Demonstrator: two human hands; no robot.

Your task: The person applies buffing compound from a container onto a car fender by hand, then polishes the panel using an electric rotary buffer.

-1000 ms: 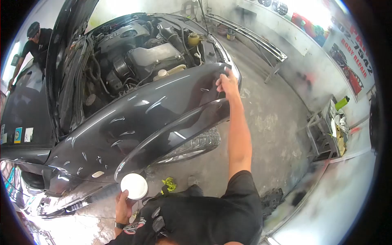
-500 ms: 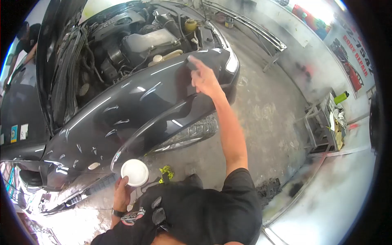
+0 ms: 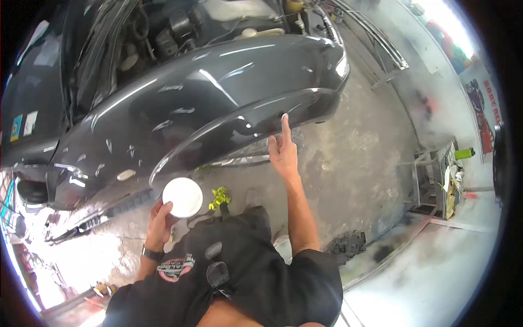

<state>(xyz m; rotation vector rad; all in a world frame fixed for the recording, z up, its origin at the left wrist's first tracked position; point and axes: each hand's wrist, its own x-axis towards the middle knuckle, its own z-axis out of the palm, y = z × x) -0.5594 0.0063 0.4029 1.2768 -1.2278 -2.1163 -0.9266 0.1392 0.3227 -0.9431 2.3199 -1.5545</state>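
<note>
My left hand (image 3: 158,222) is closed around the edge of a white round tub (image 3: 183,197), seen from above with its flat pale top toward me. The tub is below the rear end of the wheel arch. My right hand (image 3: 284,155) has its index finger stretched out, and the other fingers are partly bent. That fingertip is at the lower edge of the dark grey car fender (image 3: 180,111); I cannot tell whether it touches. Several whitish streaks and light reflections show on the fender. Nothing is visible in my right hand.
Above the fender is the uncovered engine bay (image 3: 239,10). A tyre (image 3: 261,150) shows under the arch. To the right stand a metal stand (image 3: 427,182) with a green bottle (image 3: 464,153), and long metal rails (image 3: 376,30). A yellow-green item (image 3: 219,198) is near my legs.
My right hand has moved down from the fender's top to its lower edge. My view has tilted downward, so less of the engine bay shows. My left hand still holds the tub.
</note>
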